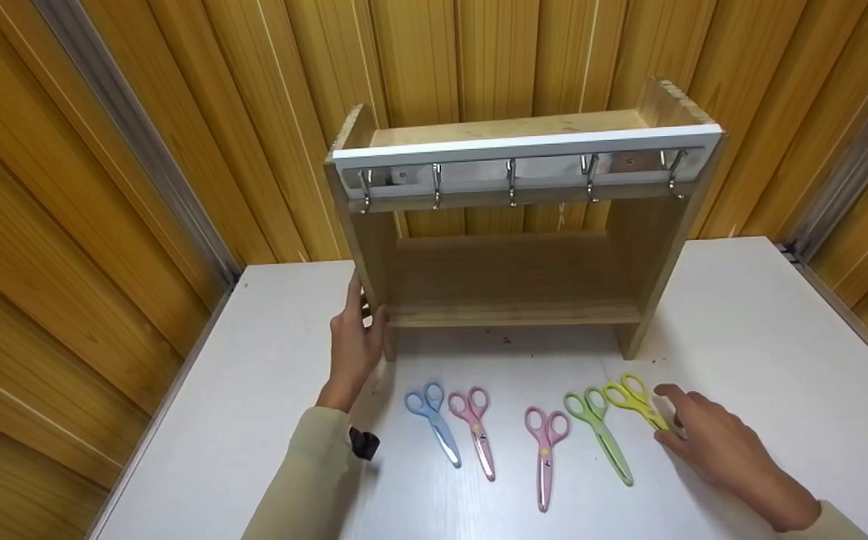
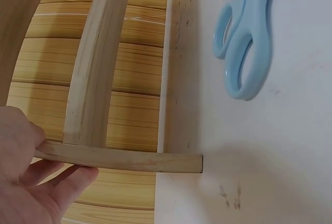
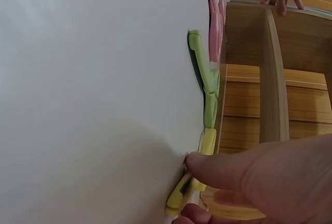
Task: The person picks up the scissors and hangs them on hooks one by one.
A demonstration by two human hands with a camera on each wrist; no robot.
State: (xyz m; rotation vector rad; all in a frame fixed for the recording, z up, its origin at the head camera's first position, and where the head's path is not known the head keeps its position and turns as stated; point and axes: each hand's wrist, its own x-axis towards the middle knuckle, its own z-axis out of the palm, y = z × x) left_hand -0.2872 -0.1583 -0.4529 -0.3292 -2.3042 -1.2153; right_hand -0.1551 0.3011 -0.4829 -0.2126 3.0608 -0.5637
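A wooden rack with a white hook rail across its front stands upright. My left hand grips the lower edge of its left side panel, thumb on one face and fingers on the other. On the table lie blue scissors, two pink pairs, green scissors and yellow scissors. Over the yellow blade hovers my right hand, the thumb at one side and the fingers at the other, still apart. The hand hides the blade tip.
The white table extends around the rack. Behind and at both sides rise yellow wood-patterned walls. Several metal hooks project from the rail. A black object shows at the left wrist.
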